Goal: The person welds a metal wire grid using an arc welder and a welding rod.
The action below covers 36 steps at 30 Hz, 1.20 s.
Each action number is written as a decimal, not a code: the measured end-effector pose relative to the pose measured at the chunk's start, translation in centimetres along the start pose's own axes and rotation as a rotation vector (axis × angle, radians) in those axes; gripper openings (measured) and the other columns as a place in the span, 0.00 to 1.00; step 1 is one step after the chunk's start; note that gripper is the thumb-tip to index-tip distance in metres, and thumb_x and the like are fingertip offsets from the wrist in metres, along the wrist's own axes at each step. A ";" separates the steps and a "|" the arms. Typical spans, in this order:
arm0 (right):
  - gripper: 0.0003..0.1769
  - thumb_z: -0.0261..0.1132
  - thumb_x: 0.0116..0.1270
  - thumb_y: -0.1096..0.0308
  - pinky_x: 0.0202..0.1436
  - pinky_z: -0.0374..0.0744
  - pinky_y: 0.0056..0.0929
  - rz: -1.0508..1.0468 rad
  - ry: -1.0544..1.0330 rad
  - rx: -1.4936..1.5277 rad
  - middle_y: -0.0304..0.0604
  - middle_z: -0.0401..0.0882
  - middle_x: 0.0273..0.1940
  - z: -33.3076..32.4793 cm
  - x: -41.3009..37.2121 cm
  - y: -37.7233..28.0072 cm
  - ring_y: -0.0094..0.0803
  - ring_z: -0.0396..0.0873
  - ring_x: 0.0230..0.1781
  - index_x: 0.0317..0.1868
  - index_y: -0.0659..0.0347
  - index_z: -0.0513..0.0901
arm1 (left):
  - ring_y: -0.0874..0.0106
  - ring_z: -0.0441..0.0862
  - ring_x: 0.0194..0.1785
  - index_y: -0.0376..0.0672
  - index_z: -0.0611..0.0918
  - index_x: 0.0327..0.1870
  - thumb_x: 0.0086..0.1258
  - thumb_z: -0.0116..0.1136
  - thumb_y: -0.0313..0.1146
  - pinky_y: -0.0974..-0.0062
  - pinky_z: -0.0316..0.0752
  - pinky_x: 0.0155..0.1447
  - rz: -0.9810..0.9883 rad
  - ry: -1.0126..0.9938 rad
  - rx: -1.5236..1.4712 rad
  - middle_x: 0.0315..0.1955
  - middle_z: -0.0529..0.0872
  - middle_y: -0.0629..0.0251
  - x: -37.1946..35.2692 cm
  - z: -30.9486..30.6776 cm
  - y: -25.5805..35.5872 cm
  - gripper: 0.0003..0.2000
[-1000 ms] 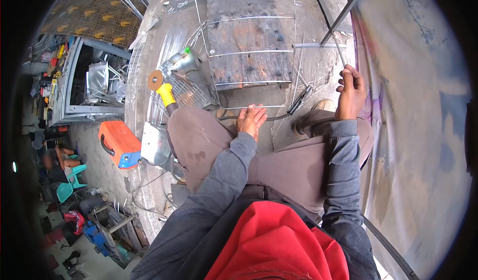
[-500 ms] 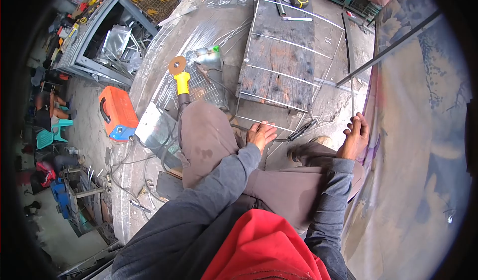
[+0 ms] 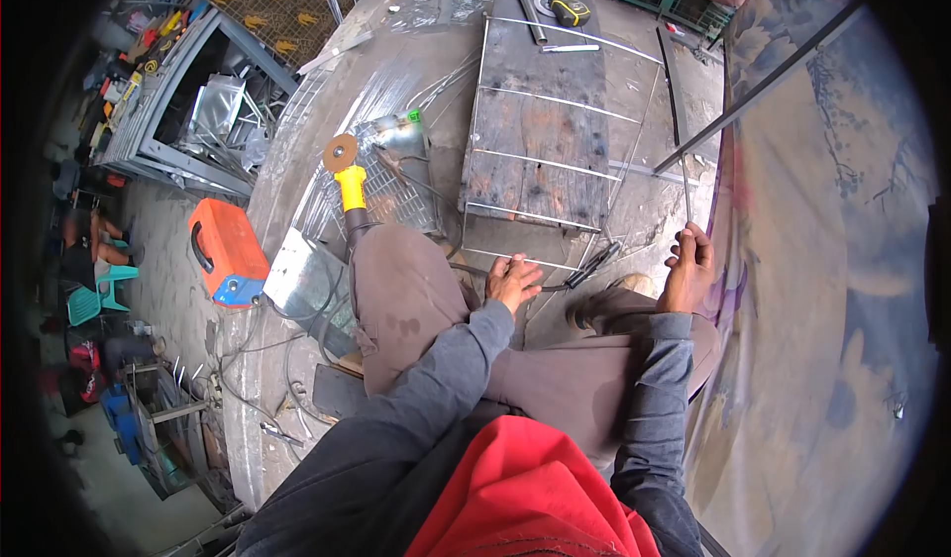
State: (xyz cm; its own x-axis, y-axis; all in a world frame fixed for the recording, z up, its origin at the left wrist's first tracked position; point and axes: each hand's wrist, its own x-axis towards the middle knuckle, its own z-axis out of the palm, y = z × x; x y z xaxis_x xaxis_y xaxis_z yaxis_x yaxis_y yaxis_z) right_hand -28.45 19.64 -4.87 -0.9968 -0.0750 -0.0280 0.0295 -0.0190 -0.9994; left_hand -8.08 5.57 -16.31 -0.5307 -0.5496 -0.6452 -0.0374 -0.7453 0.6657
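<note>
My left hand (image 3: 513, 282) lies at the near end of a frame of thin metal rods (image 3: 543, 156), its fingers apart and touching or just over the last rung. Several rungs of that frame cross a scorched wooden board (image 3: 540, 121). In my right hand (image 3: 690, 265) a thin metal rod (image 3: 686, 193) is pinched between thumb and fingers, pointing away from me. Beside the left hand, a black welding clamp (image 3: 594, 263) with a cable lies close to the frame's near corner.
An angle grinder (image 3: 351, 189) rests disc-up left of my knee. Nearby stand an orange and blue machine (image 3: 228, 250) and sheet metal (image 3: 309, 285). A hammer (image 3: 528, 12) and tape measure (image 3: 570, 12) lie on the board's far end. A metal bar (image 3: 758, 87) slants before a hanging cloth (image 3: 822, 260).
The camera view has shifted slightly, so the board and tools appear a little further left. Both hands stay nearly in place, and the right still grips the rod.
</note>
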 end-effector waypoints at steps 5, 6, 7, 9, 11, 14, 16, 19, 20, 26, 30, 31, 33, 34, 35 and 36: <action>0.13 0.66 0.70 0.64 0.28 0.69 0.16 -0.035 -0.004 -0.019 0.33 0.80 0.34 0.2 0.1 0.3 0.16 0.72 0.29 0.49 0.63 0.82 | 0.64 0.80 0.60 0.45 0.71 0.61 0.80 0.47 0.47 0.68 0.78 0.54 -0.015 0.008 0.035 0.59 0.80 0.58 0.1 -0.2 -0.2 0.18; 0.13 0.66 0.70 0.64 0.28 0.69 0.16 -0.038 -0.009 -0.023 0.33 0.80 0.34 0.3 0.0 0.3 0.16 0.72 0.29 0.49 0.63 0.82 | 0.65 0.80 0.59 0.45 0.71 0.61 0.80 0.47 0.47 0.68 0.77 0.53 -0.018 0.002 0.035 0.59 0.80 0.58 0.2 -0.2 -0.3 0.18; 0.13 0.66 0.70 0.64 0.28 0.69 0.16 -0.043 -0.016 -0.028 0.33 0.80 0.33 0.2 0.0 0.2 0.16 0.72 0.29 0.49 0.63 0.82 | 0.66 0.80 0.59 0.45 0.72 0.62 0.80 0.46 0.47 0.69 0.77 0.53 -0.020 -0.004 0.034 0.59 0.80 0.59 0.2 -0.2 -0.3 0.19; 0.12 0.66 0.70 0.64 0.28 0.69 0.16 -0.035 -0.021 -0.023 0.33 0.80 0.34 0.1 0.0 0.2 0.16 0.72 0.29 0.49 0.63 0.82 | 0.67 0.80 0.58 0.46 0.73 0.62 0.80 0.46 0.48 0.70 0.77 0.52 -0.015 -0.008 0.048 0.59 0.81 0.59 0.1 -0.1 -0.4 0.19; 0.12 0.66 0.71 0.65 0.29 0.69 0.16 -0.041 -0.029 -0.004 0.33 0.80 0.34 -0.1 0.1 0.4 0.16 0.72 0.30 0.49 0.63 0.82 | 0.67 0.81 0.58 0.46 0.74 0.62 0.80 0.46 0.48 0.70 0.77 0.52 -0.003 -0.001 0.054 0.59 0.81 0.60 0.0 -0.1 -0.3 0.19; 0.13 0.66 0.70 0.64 0.30 0.69 0.15 -0.015 -0.042 -0.008 0.34 0.80 0.37 -0.3 0.1 0.3 0.18 0.73 0.32 0.50 0.62 0.82 | 0.68 0.81 0.57 0.47 0.74 0.61 0.80 0.46 0.48 0.71 0.77 0.51 -0.019 0.014 0.059 0.59 0.81 0.60 -0.1 0.1 -0.1 0.19; 0.13 0.66 0.70 0.65 0.30 0.69 0.16 -0.015 -0.034 -0.007 0.34 0.80 0.35 -0.1 -0.1 0.0 0.17 0.72 0.31 0.50 0.62 0.82 | 0.69 0.81 0.57 0.48 0.74 0.61 0.80 0.46 0.49 0.72 0.77 0.50 -0.030 -0.003 0.053 0.59 0.81 0.61 0.1 0.0 -0.2 0.19; 0.12 0.66 0.70 0.66 0.29 0.69 0.16 -0.016 -0.033 -0.008 0.34 0.80 0.34 -0.1 -0.1 0.0 0.17 0.72 0.30 0.50 0.63 0.82 | 0.69 0.81 0.56 0.49 0.74 0.61 0.80 0.47 0.49 0.71 0.77 0.50 -0.021 -0.009 0.065 0.59 0.81 0.61 0.4 -0.3 -0.6 0.18; 0.13 0.66 0.70 0.65 0.29 0.69 0.16 -0.011 -0.036 -0.004 0.34 0.80 0.34 -0.1 -0.1 0.1 0.17 0.72 0.30 0.50 0.63 0.82 | 0.69 0.81 0.56 0.49 0.74 0.61 0.80 0.47 0.49 0.71 0.77 0.50 -0.016 -0.005 0.062 0.59 0.81 0.61 0.5 -0.3 -0.8 0.18; 0.13 0.66 0.70 0.66 0.29 0.69 0.15 -0.015 -0.035 -0.008 0.34 0.80 0.35 0.1 0.0 0.3 0.17 0.72 0.30 0.50 0.64 0.82 | 0.68 0.81 0.56 0.49 0.74 0.62 0.80 0.46 0.49 0.70 0.76 0.51 -0.028 -0.007 0.076 0.59 0.81 0.61 0.4 -0.2 -0.5 0.19; 0.13 0.65 0.70 0.66 0.27 0.68 0.15 -0.023 -0.042 -0.007 0.34 0.80 0.34 0.7 -0.3 0.0 0.16 0.72 0.29 0.50 0.64 0.82 | 0.68 0.81 0.56 0.50 0.74 0.62 0.80 0.46 0.50 0.71 0.76 0.51 -0.045 -0.024 0.074 0.59 0.81 0.62 0.5 -0.4 -0.4 0.19; 0.13 0.65 0.70 0.66 0.27 0.68 0.15 -0.032 -0.043 -0.009 0.34 0.79 0.33 0.9 -0.3 -0.1 0.16 0.72 0.28 0.49 0.65 0.82 | 0.67 0.81 0.57 0.50 0.74 0.62 0.80 0.46 0.50 0.71 0.76 0.51 -0.048 -0.036 0.079 0.59 0.81 0.62 0.4 -0.5 -0.4 0.19; 0.12 0.65 0.70 0.67 0.27 0.68 0.15 -0.037 -0.043 -0.016 0.33 0.78 0.32 0.9 -0.3 -0.1 0.16 0.71 0.28 0.49 0.65 0.82 | 0.67 0.80 0.57 0.50 0.74 0.62 0.80 0.46 0.50 0.71 0.76 0.51 -0.050 -0.043 0.082 0.59 0.81 0.62 0.3 -0.6 -0.4 0.19; 0.12 0.65 0.70 0.67 0.27 0.68 0.15 -0.033 -0.042 -0.013 0.33 0.78 0.32 1.0 -0.4 -0.2 0.16 0.71 0.28 0.49 0.65 0.82 | 0.67 0.80 0.57 0.50 0.74 0.62 0.80 0.45 0.50 0.71 0.76 0.51 -0.052 -0.049 0.086 0.59 0.81 0.62 0.3 -0.6 -0.3 0.19; 0.12 0.65 0.70 0.67 0.27 0.68 0.15 -0.028 -0.040 -0.009 0.33 0.78 0.32 1.1 -0.5 -0.3 0.16 0.71 0.28 0.49 0.65 0.82 | 0.67 0.80 0.57 0.50 0.74 0.62 0.80 0.45 0.50 0.71 0.76 0.51 -0.051 -0.049 0.087 0.59 0.81 0.62 0.2 -0.6 -0.3 0.19; 0.12 0.65 0.70 0.67 0.27 0.68 0.15 -0.028 -0.039 -0.008 0.33 0.78 0.32 1.1 -0.6 -0.4 0.16 0.71 0.28 0.49 0.65 0.82 | 0.68 0.80 0.57 0.50 0.74 0.62 0.80 0.45 0.50 0.71 0.76 0.51 -0.057 -0.051 0.092 0.59 0.81 0.62 0.1 -0.6 -0.2 0.19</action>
State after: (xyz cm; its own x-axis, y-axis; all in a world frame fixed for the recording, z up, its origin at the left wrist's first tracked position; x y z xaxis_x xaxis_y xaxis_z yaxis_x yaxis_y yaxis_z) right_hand -27.83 18.58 -4.41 -0.9936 -0.1131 0.0007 0.0009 -0.0136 -0.9999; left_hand -7.63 5.42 -16.69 -0.5682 -0.4855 -0.6644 -0.1454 -0.7355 0.6618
